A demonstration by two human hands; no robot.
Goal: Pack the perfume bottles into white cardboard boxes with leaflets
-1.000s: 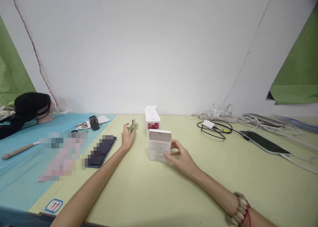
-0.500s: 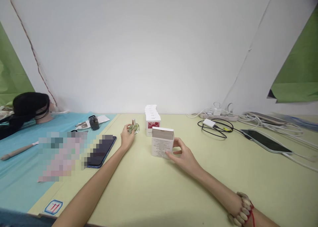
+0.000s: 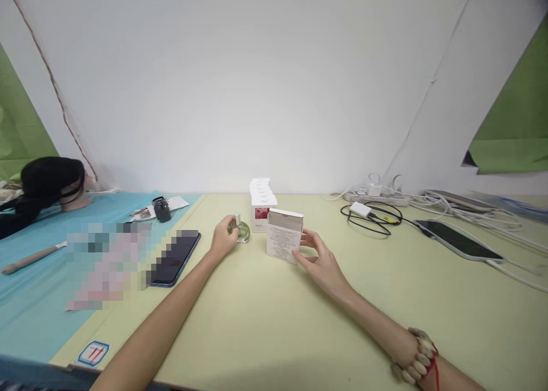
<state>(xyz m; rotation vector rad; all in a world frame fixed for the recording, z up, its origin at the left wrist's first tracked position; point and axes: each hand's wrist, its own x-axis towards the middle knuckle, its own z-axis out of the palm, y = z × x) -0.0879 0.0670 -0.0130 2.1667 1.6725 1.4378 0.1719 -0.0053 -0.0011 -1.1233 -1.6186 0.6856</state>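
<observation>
My left hand (image 3: 222,244) is closed around a small round glass bottle (image 3: 242,230) of greenish liquid, tipped on its side just above the yellow-green table (image 3: 265,322). My right hand (image 3: 319,260) grips a white printed carton (image 3: 283,236), held upright and slightly tilted, a little to the right of the bottle. Directly behind both stands a row of several matching white cartons (image 3: 262,205), the nearest with a red picture on its face.
A dark phone (image 3: 173,258) lies left of my left hand, beside a blue mat (image 3: 38,288) with a small dark jar (image 3: 162,209) and a mannequin head (image 3: 49,184). At right lie a tablet (image 3: 458,241), a power strip (image 3: 372,196) and tangled cables.
My left hand has brought the bottle right and toward the carton, tipping it over. My right hand has moved the carton farther away, closer to the row of cartons.
</observation>
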